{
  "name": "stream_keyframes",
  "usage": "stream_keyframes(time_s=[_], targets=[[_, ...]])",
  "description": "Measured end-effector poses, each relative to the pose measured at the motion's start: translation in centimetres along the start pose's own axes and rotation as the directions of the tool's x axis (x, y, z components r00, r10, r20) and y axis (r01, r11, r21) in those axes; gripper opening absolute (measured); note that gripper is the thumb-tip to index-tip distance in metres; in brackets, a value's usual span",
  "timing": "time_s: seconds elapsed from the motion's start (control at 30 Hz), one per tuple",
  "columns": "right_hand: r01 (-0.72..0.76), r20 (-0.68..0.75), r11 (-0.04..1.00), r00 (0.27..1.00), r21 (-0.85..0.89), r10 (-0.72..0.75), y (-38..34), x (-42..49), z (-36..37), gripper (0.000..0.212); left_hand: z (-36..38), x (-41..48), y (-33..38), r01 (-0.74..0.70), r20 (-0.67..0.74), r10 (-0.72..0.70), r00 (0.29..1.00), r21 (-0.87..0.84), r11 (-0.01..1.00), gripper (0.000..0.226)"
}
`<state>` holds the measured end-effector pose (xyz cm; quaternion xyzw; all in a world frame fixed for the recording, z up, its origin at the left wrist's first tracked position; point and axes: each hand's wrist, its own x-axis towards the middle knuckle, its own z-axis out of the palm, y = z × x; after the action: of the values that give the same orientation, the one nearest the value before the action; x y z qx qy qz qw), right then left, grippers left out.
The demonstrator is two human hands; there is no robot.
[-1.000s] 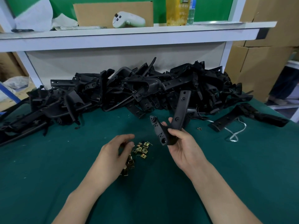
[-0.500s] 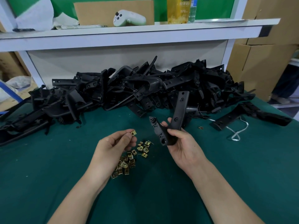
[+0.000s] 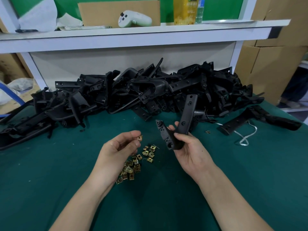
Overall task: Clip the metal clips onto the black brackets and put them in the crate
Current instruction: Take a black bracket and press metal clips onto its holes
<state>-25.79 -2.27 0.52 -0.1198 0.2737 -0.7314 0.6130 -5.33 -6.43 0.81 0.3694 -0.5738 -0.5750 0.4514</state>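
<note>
My right hand [image 3: 188,150] grips a black V-shaped bracket [image 3: 181,124] at its bend, with one long arm pointing up and a shorter arm towards the left. My left hand [image 3: 116,149] pinches one small brass-coloured metal clip [image 3: 139,138] between thumb and fingertips, a short gap left of the bracket. Several loose metal clips [image 3: 133,165] lie on the green table [image 3: 50,172] just below and between my hands. A big heap of black brackets [image 3: 133,94] stretches across the back of the table. No crate is in view.
A single bracket [image 3: 260,119] and a white cord [image 3: 246,137] lie at the right, with one stray clip [image 3: 207,131] nearby. Above the heap runs a white shelf [image 3: 150,35] holding a white controller [image 3: 133,18], cardboard and a bottle. Cardboard boxes [image 3: 270,67] stand at right.
My left hand has lifted off the clip pile with one clip pinched in its fingers and turned palm-up. The right hand holds the bracket in the same place.
</note>
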Motion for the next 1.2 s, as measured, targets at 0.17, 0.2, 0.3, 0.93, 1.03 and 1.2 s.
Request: stream_keyframes(time_s=[0.17, 0.2, 0.3, 0.93, 1.03, 1.2], targets=[[0.001, 0.005, 1.000, 1.000, 0.008, -0.001, 0.00, -0.05, -0.04, 0.038, -0.03, -0.12, -0.08, 0.001, 0.002, -0.001, 1.000, 0.009, 1.000, 0.030], [0.001, 0.007, 1.000, 1.000, 0.011, -0.001, -0.01, -0.04, -0.04, 0.038, -0.01, -0.12, -0.07, 0.005, -0.002, -0.005, 1.000, -0.004, 1.000, 0.029], [0.002, 0.004, 1.000, 1.000, 0.012, -0.002, 0.00, 0.01, -0.04, 0.038, 0.14, -0.03, 0.05, 0.020, 0.000, -0.020, 1.000, -0.095, 0.995, 0.025], [-0.009, -0.009, 1.000, 1.000, 0.023, 0.009, 0.05, 0.11, -0.20, 0.038, 0.33, 0.37, 0.49, 0.345, 0.188, -0.296, 0.937, -0.636, 0.690, 0.020], [-0.014, -0.018, 1.000, 1.000, 0.023, 0.014, 0.06, 0.06, -0.23, 0.038, 0.24, 0.28, 0.51, 0.358, 0.205, -0.301, 0.932, -0.659, 0.661, 0.020], [-0.011, -0.022, 0.999, 1.000, 0.033, 0.011, 0.20, 0.12, -0.36, 0.038, 0.48, 0.16, 0.53, 0.338, 0.181, -0.289, 0.940, -0.598, 0.727, 0.018]])
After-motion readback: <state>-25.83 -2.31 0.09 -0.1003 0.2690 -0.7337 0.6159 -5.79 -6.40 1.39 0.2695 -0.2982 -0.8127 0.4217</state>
